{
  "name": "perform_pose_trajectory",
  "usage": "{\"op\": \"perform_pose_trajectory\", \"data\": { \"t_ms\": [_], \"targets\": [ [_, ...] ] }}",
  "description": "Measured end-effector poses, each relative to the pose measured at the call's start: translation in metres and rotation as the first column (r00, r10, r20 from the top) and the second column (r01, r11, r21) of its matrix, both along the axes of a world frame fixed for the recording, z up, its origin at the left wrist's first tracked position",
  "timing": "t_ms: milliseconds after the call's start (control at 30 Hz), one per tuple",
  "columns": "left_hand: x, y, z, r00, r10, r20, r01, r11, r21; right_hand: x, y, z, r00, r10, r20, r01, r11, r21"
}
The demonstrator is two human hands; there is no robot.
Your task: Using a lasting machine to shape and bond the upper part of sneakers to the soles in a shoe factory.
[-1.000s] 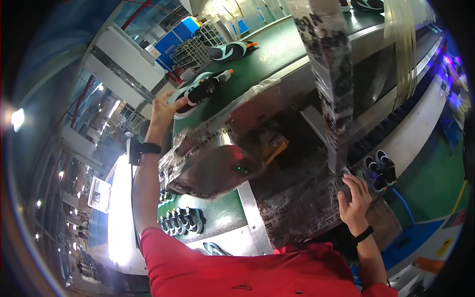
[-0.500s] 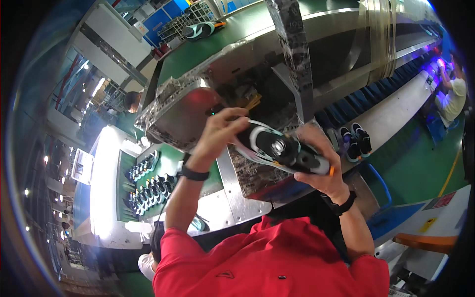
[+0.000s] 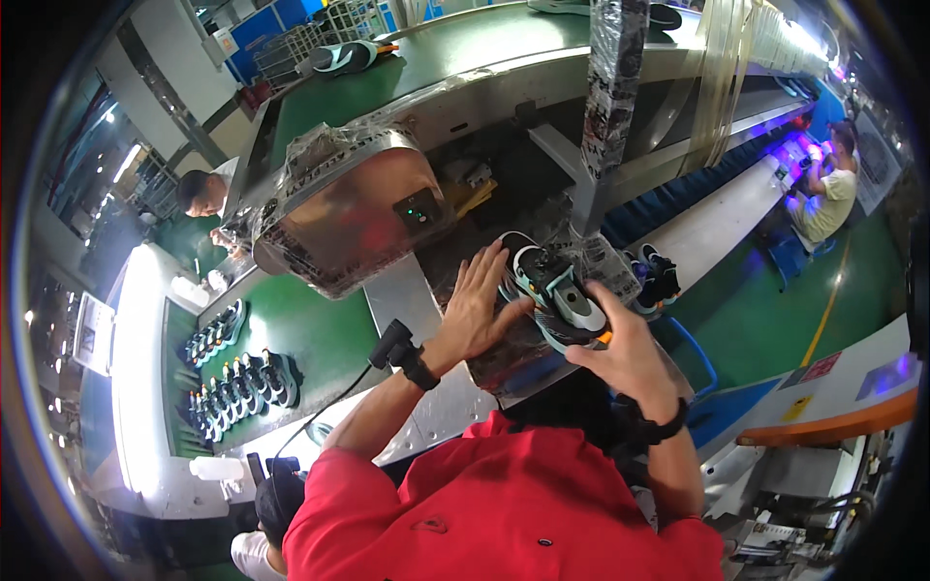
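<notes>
A black, white and pale-green sports shoe (image 3: 573,308) is before me, its orange-tabbed end toward my right hand. My right hand (image 3: 628,351) grips that end, thumb on the near side and fingers on the far side. Flat along the shoe's left side lies my left hand (image 3: 475,315), its fingers stretched out and the thumb spread toward the shoe. Whether the shoe rests on the film-wrapped surface below cannot be made out.
A metal housing (image 3: 344,218) wrapped in film stands ahead to the left. Beyond my right hand, a pair of shoes (image 3: 655,276) sits beside a wrapped post (image 3: 612,107). Rows of shoes (image 3: 242,382) fill the left bench. Co-workers sit at far left and far right.
The shoe has turned and moved slightly, so its opening and laces now show more. My left hand has let go of its far end and flattened along its side. My view has shifted.
</notes>
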State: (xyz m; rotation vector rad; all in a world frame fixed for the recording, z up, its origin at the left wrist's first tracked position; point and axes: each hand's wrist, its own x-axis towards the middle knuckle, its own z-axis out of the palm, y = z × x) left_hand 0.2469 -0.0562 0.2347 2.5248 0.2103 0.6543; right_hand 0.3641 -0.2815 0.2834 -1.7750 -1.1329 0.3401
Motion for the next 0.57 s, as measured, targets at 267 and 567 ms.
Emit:
{"op": "perform_pose_trajectory", "data": {
  "t_ms": [267,567],
  "targets": [
    [0.002,0.005,-0.004,0.995,-0.092,0.030,0.090,0.994,0.068,0.005,0.086,0.040,0.909,-0.104,0.404,0.270,0.885,-0.380],
    [-0.002,0.011,-0.011,0.986,-0.095,0.139,0.117,0.979,-0.165,-0.008,0.087,0.024,0.841,-0.318,0.438,0.442,0.871,-0.216]
  ]
}}
